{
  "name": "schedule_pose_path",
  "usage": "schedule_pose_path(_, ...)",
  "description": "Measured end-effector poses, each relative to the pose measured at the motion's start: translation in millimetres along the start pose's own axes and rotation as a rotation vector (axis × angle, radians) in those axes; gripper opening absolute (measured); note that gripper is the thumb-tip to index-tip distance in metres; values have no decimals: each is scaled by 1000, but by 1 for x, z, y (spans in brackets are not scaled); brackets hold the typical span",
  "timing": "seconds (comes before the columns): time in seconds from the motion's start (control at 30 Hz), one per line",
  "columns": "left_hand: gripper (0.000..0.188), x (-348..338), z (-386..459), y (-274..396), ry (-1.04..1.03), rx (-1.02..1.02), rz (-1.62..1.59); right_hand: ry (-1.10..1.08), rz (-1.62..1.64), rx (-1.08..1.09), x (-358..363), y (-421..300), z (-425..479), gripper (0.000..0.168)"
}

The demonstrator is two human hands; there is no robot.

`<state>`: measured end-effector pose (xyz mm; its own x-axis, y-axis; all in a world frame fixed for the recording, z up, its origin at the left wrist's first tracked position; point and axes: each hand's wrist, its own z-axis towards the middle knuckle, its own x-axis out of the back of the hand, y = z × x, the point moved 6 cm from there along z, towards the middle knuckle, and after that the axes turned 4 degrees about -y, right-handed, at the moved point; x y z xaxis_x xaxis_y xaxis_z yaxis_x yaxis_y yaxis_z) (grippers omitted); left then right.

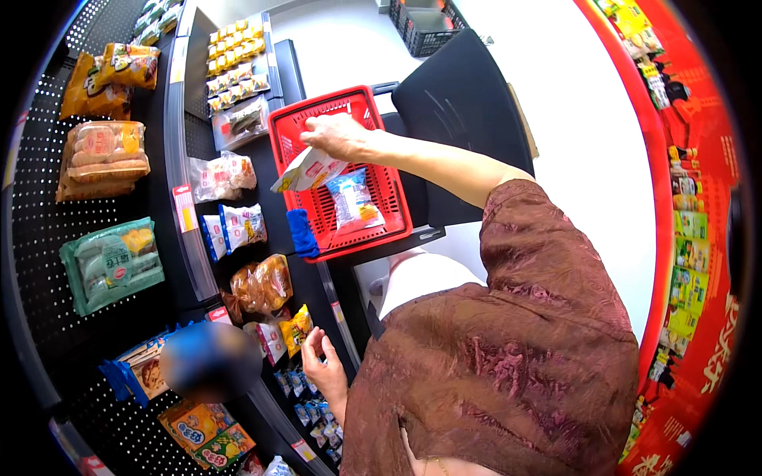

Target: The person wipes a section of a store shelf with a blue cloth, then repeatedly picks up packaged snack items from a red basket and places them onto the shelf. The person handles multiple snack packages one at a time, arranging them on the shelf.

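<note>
My right hand (333,135) reaches over a red plastic shopping basket (397,205) and grips a white and yellow packaged snack bag (309,169). The bag hangs tilted above the basket's side. Inside the basket, a blue and white snack packet (356,199) lies on the slotted bottom. A blue cloth-like piece (302,233) is on the basket's near corner. My left hand (324,364) is beside the shelf with loosely bent fingers and nothing in it. Closest to it is a yellow snack bag (296,330); whether they touch is unclear.
Black shelves on the left hold bagged bread rolls (262,282), blue-edged white packets (243,226), a green pastry pack (113,265) and orange bags (128,65). A black chair (464,113) stands beside the basket. Behind it is a black crate (437,40). A red printed display (708,178) runs along the right.
</note>
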<state>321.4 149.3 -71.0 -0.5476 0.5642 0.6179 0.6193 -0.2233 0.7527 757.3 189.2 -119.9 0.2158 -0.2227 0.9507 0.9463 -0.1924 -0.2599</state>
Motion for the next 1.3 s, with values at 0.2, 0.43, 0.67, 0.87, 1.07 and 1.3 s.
schedule_pose_path(0.2, 49, 17, 25, 31, -1, -145, -149, -114, 59, 170, 93, -82, 1, 22)
schedule_pose_path(0.43, 89, 45, 44, 84, 204, -399, -200, -81, 355, 437, 189, -176, -4, 16)
schedule_pose_path(0.67, 63, 70, 42, 96, 105, -265, -700, -88, 545, 609, 256, -251, 9, 13)
schedule_pose_path(0.87, 62, 97, 12, 117, 286, -343, -818, -36, 594, 795, 296, -303, 19, 10)
schedule_pose_path(1.07, 58, 146, -28, 135, 491, -456, -821, 203, 1027, 707, 345, -323, 12, 52)
schedule_pose_path(1.3, 58, 213, -89, 199, 625, -473, -577, -196, 983, 933, 321, -339, 10, 111)
